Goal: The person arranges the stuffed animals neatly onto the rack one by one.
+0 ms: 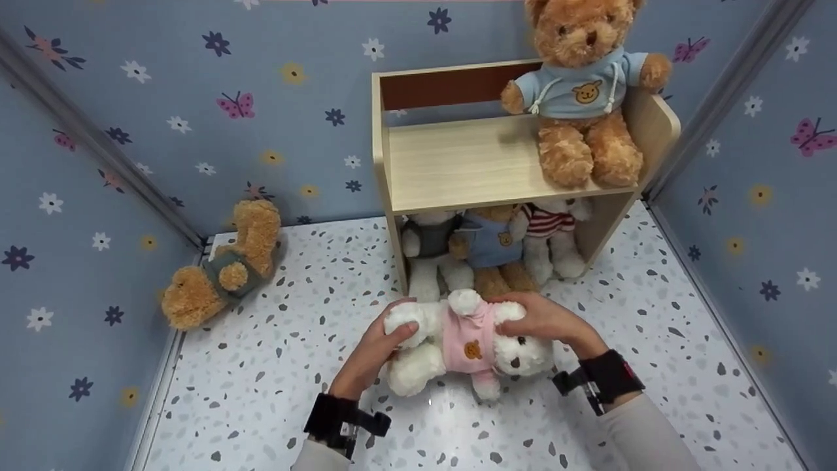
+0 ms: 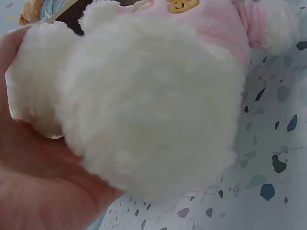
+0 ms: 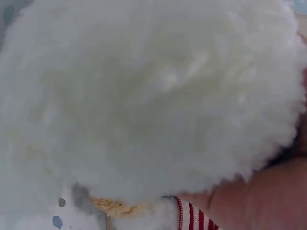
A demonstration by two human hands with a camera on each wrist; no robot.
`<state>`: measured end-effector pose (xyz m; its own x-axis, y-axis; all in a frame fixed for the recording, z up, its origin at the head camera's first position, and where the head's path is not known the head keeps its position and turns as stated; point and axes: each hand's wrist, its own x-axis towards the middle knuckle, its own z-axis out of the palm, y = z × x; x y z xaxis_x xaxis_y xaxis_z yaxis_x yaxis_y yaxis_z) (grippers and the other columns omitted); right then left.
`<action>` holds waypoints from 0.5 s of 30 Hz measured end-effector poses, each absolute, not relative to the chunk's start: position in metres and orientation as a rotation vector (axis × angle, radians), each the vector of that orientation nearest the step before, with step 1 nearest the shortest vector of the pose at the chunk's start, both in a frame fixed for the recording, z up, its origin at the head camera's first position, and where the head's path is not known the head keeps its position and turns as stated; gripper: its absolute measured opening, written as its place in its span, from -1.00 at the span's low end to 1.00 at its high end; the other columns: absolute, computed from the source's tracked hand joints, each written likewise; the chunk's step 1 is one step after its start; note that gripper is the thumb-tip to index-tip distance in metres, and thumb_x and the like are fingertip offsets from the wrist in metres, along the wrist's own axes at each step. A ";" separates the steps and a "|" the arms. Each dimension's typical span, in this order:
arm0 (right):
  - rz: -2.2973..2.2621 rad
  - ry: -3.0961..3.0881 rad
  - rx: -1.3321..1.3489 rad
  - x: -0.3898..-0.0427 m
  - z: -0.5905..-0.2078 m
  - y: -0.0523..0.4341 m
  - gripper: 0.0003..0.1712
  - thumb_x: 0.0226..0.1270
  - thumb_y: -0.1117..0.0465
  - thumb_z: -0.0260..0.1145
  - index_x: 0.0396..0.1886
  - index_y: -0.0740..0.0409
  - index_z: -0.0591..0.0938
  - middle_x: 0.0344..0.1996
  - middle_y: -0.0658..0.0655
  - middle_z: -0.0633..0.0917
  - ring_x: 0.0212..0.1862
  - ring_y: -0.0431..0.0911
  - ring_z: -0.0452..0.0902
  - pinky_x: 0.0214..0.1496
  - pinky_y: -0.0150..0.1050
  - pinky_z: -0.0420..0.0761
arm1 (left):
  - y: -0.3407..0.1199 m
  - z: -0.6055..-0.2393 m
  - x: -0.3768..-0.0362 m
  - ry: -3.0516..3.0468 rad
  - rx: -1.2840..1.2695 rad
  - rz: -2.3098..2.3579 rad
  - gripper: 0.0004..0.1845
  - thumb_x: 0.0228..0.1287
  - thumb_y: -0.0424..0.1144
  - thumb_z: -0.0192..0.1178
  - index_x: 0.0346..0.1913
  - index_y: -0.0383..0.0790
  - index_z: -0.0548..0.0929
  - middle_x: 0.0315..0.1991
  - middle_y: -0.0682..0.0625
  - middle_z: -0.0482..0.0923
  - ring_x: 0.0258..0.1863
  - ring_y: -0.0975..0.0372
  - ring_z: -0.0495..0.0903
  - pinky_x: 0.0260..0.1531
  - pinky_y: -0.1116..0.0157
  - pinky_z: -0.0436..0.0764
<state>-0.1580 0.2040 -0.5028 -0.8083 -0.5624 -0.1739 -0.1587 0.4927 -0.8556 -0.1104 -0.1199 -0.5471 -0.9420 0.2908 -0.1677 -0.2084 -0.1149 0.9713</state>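
Observation:
A white teddy bear (image 1: pixel 469 343) in a pink hoodie lies on its side in front of the shelf, held between both hands. My left hand (image 1: pixel 386 337) grips one of its legs, the thumb over the white fur. At the head end my right hand (image 1: pixel 539 317) holds the bear around the head and neck. In the left wrist view a white foot (image 2: pixel 153 105) fills the middle, with the palm beneath the other leg. White head fur (image 3: pixel 148 96) covers most of the right wrist view and hides much of that hand.
A wooden shelf (image 1: pixel 464 163) stands against the flowered wall. A brown bear in a blue hoodie (image 1: pixel 582 91) sits on top. Several bears, one in a striped top (image 1: pixel 548 222), sit in the lower compartment. Another brown bear (image 1: pixel 225 271) lies on the speckled floor (image 1: pixel 261 386) at left.

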 end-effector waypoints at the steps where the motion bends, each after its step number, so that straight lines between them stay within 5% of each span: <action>1: -1.254 2.318 -0.596 -0.160 -0.507 0.205 -0.39 0.21 0.25 0.41 0.27 0.23 0.51 0.13 0.13 0.59 0.04 0.01 0.51 0.06 -0.03 0.49 | -0.118 -0.549 -0.110 1.817 0.075 2.122 -0.40 0.31 -0.18 0.24 0.38 -0.15 0.34 0.14 -0.15 0.44 0.03 0.07 0.50 -0.03 0.11 0.53; 8: -1.457 2.322 -0.484 -0.167 -0.522 0.212 -0.37 0.18 0.05 0.46 0.23 0.13 0.54 0.06 0.04 0.61 0.05 -0.02 0.53 0.08 -0.04 0.48 | -0.108 -0.567 -0.101 1.513 -0.196 2.389 -0.50 0.29 -0.34 0.11 0.29 -0.27 0.34 0.05 -0.23 0.44 -0.18 -0.11 0.66 -0.39 0.23 0.63; 15: -1.454 2.315 -0.404 -0.164 -0.513 0.216 -0.43 0.23 0.08 0.43 0.20 0.18 0.55 -0.04 0.12 0.66 -0.09 -0.01 0.59 -0.03 -0.10 0.55 | -0.106 -0.574 -0.089 1.388 -0.201 2.374 -0.65 0.29 -0.23 0.12 0.10 -0.25 0.50 0.03 -0.24 0.49 -0.09 -0.13 0.61 -0.02 -0.07 0.56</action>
